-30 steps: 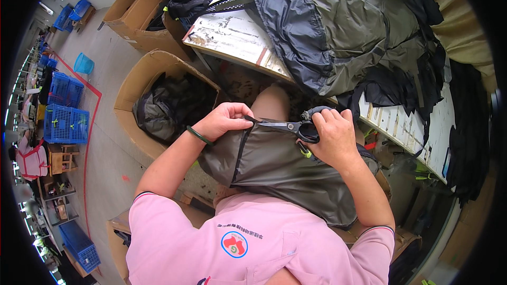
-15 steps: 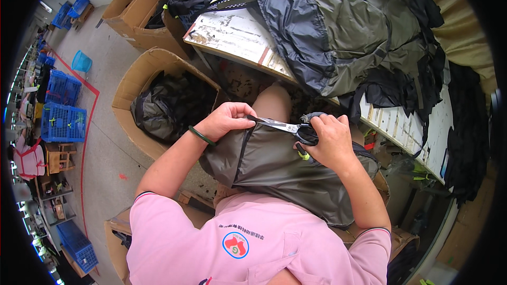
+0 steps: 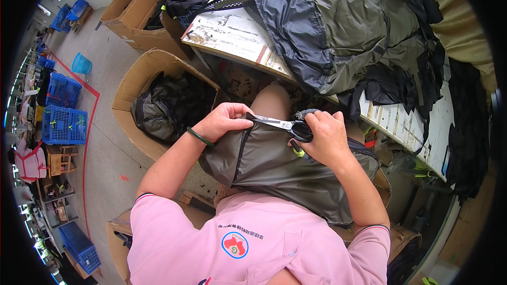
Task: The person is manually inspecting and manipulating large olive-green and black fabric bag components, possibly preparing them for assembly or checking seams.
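Across my lap lies an olive-grey piece of shiny fabric (image 3: 285,174) with a dark seam strip running down it. My left hand (image 3: 229,119) pinches the fabric's upper edge at the top of that strip. In my right hand (image 3: 326,136) is a pair of scissors (image 3: 280,123) with black handles, the fingers wrapped round the grips. The blades point left and reach to the edge right beside my left fingertips. How far apart the blades stand is hard to make out. Something yellow-green shows under my right hand.
A worn white table (image 3: 232,31) ahead carries heaped black and olive fabric (image 3: 364,26). To the left stands an open cardboard box (image 3: 127,95) holding dark fabric, with another box (image 3: 132,26) behind it. Blue crates (image 3: 63,124) line the far left floor.
My right hand and the scissors have shifted slightly left, bringing the blades further along the fabric edge toward my left fingers. My left hand keeps its pinch in nearly the same place.
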Action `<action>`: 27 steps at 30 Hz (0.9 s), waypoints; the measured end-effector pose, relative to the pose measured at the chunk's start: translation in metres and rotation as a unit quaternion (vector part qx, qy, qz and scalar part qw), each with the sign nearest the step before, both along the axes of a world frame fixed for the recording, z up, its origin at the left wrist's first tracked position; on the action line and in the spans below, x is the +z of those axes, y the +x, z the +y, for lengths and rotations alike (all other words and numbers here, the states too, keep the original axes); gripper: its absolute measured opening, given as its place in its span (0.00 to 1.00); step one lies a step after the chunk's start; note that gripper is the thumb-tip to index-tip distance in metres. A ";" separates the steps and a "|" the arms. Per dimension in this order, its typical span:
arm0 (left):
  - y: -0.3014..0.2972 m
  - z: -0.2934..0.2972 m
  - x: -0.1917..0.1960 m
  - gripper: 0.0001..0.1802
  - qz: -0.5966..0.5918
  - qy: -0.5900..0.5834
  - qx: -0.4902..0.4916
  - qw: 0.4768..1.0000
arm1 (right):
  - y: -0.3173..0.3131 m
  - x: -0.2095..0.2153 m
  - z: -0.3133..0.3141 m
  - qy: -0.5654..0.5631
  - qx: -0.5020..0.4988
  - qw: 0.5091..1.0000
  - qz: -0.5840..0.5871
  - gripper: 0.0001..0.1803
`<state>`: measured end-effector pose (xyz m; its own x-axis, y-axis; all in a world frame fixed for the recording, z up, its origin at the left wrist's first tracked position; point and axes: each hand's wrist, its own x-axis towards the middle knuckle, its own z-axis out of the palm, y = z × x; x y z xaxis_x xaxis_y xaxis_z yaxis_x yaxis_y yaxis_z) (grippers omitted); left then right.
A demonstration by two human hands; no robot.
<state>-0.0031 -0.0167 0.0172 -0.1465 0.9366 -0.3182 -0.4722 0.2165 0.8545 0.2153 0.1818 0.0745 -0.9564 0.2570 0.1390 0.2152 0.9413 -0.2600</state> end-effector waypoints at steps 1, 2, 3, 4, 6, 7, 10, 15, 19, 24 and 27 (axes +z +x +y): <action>0.000 0.000 -0.001 0.09 0.000 0.000 0.000 1.000 | -0.001 0.001 -0.001 0.000 0.004 1.000 -0.003 0.23; 0.000 0.000 -0.001 0.09 0.001 -0.001 0.000 1.000 | -0.003 0.002 -0.001 0.000 0.004 1.000 -0.003 0.23; 0.001 0.001 -0.001 0.09 0.002 -0.002 0.000 1.000 | -0.005 0.002 -0.001 0.014 0.009 1.000 0.002 0.25; 0.001 0.000 -0.001 0.09 0.002 -0.003 0.000 1.000 | -0.006 0.002 -0.001 0.028 0.015 0.999 0.007 0.27; 0.001 -0.001 -0.001 0.09 0.005 -0.006 0.003 1.000 | -0.008 0.003 -0.001 0.030 0.019 0.999 0.010 0.27; 0.000 -0.002 -0.001 0.09 0.005 -0.006 0.003 1.000 | -0.009 0.003 -0.001 0.032 0.023 0.999 0.012 0.27; 0.000 -0.002 -0.002 0.09 0.008 -0.002 0.004 1.000 | -0.008 0.002 0.000 0.019 0.023 0.999 -0.032 0.22; 0.002 -0.001 0.004 0.09 0.005 -0.003 -0.001 1.000 | -0.007 0.006 0.001 0.007 0.020 0.999 -0.041 0.22; 0.001 -0.002 -0.001 0.09 0.015 0.004 0.002 1.000 | -0.009 0.015 0.004 0.024 0.041 0.999 -0.015 0.23; 0.004 0.000 0.007 0.09 0.019 -0.011 0.004 1.000 | -0.014 0.021 0.005 0.036 0.049 0.998 -0.019 0.26; 0.004 -0.001 0.002 0.09 0.021 0.000 0.006 1.000 | -0.018 0.021 0.004 0.037 0.054 0.998 -0.018 0.25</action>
<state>0.0007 -0.0176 0.0190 -0.1707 0.9344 -0.3126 -0.4391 0.2118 0.8731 0.1970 0.1855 0.0958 -0.9827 0.1428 0.1183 0.1199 0.9760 -0.1821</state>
